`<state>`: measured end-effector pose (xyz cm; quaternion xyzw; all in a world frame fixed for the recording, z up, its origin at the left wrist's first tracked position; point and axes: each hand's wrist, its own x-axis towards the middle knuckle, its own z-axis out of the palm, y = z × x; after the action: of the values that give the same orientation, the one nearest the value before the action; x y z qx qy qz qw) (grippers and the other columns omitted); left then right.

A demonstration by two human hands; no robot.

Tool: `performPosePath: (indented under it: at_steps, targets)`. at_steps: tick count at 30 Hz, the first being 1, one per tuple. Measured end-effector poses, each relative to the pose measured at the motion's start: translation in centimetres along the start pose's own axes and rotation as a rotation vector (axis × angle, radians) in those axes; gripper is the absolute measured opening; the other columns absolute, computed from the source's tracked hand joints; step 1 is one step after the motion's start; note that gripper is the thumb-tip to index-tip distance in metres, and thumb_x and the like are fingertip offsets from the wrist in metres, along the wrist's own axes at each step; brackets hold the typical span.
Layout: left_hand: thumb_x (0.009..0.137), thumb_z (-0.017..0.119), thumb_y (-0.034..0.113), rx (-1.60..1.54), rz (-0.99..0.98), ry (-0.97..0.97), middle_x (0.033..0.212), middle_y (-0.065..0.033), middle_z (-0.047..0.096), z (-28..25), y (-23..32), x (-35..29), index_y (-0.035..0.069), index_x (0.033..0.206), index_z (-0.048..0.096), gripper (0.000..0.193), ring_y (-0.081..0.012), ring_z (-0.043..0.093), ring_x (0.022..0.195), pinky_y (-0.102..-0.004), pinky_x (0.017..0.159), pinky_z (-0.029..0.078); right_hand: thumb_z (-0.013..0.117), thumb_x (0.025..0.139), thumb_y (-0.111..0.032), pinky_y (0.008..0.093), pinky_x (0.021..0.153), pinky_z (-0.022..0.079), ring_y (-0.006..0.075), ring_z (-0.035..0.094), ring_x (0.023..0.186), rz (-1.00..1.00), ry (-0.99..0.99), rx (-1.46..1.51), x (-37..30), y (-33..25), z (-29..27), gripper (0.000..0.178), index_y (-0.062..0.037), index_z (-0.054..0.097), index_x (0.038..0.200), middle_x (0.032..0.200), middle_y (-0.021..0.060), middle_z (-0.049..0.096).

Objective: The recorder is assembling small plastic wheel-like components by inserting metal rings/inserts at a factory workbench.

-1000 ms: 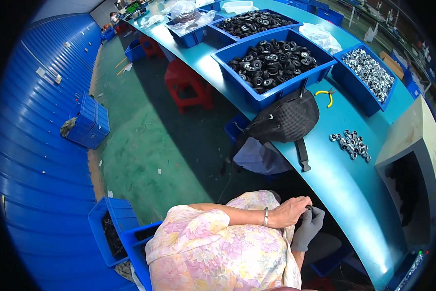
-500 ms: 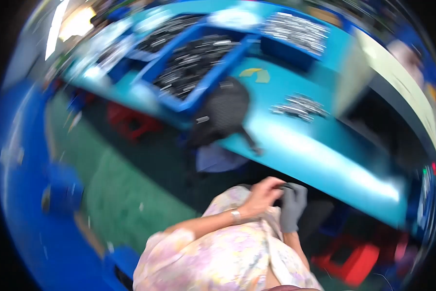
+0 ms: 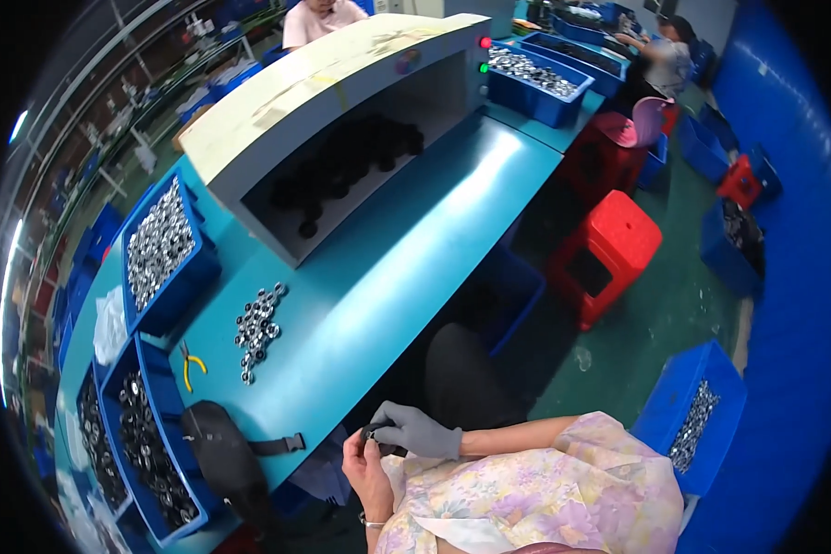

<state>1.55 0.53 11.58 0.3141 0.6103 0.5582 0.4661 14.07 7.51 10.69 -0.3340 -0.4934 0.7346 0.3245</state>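
Observation:
My bare left hand, with a band at its wrist, is closed at the fingertips on a small black piece. My right hand, in a grey glove, meets it there with thumb and fingers pinched on the same piece. Both hands are close to my body, just off the front edge of the teal table. Fingers cover much of the piece, so its exact kind is hidden. Nearest on the table lies a black bag with a buckled strap.
Loose silver-and-black round parts lie beside yellow-handled pliers. Blue bins hold black parts and silver parts. A cream machine housing spans the table. A red stool and a blue bin stand right. Other people are farther off.
My view has swung to the right, bringing the cream housing, red stool and other people into sight. Both hands stay together at the small black piece.

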Motion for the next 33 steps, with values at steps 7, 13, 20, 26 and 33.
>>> performPosePath:
  at_steps: [7,13,20,26,33]
  targets:
    - [0.097,0.047,0.007,0.3,0.15,0.1,0.101,-0.0115,0.056,0.2,-1.8,0.0,-0.005,0.113,0.053,0.021,-0.016,0.061,0.082,-0.0265,0.071,0.053,0.061,0.089,-0.013,0.0322,0.075,0.051,0.0189,0.064,0.086,-0.152,-0.048,-0.222,0.7,0.2,-0.2,0.021,-0.0002,0.057,0.105,0.092,0.0104,0.064]
    - [0.096,0.047,0.007,0.395,0.259,0.154,0.098,-0.0098,0.051,1.1,-1.1,0.1,-0.003,0.112,0.054,0.02,-0.0167,0.058,0.082,-0.0257,0.069,0.051,0.061,0.087,-0.013,0.0354,0.073,0.05,0.0264,0.062,0.084,-0.261,-0.008,-0.335,0.5,0.3,0.1,0.019,-0.0008,0.059,0.102,0.092,0.013,0.061]
    - [0.092,0.05,0.003,0.415,0.315,0.195,0.092,-0.0098,0.053,0.8,-1.1,-0.3,-0.002,0.105,0.06,0.017,-0.0183,0.057,0.08,-0.0274,0.067,0.047,0.063,0.084,-0.011,0.0365,0.069,0.047,0.0293,0.059,0.079,-0.459,0.239,-0.488,-0.5,2.1,1.9,0.016,-0.0013,0.058,0.096,0.086,0.0124,0.057]
    - [0.089,0.055,0.002,0.483,0.39,0.102,0.096,-0.0133,0.06,0.6,0.1,1.4,-0.002,0.109,0.063,0.022,-0.0241,0.059,0.085,-0.0304,0.077,0.048,0.061,0.09,-0.011,0.0319,0.079,0.048,0.0181,0.057,0.088,-0.236,0.053,-0.1,0.5,1.5,0.1,0.016,-0.0024,0.059,0.104,0.098,0.0082,0.056]
    - [0.09,0.055,0.002,0.333,0.26,-0.026,0.086,-0.0095,0.055,0.6,0.8,2.7,-0.001,0.108,0.059,0.019,-0.0168,0.057,0.07,-0.0282,0.064,0.047,0.057,0.091,-0.005,0.0264,0.065,0.051,0.0115,0.062,0.074,-0.122,-0.029,-0.163,1.5,-0.9,-1.6,0.018,0.0014,0.057,0.107,0.089,0.0082,0.063]
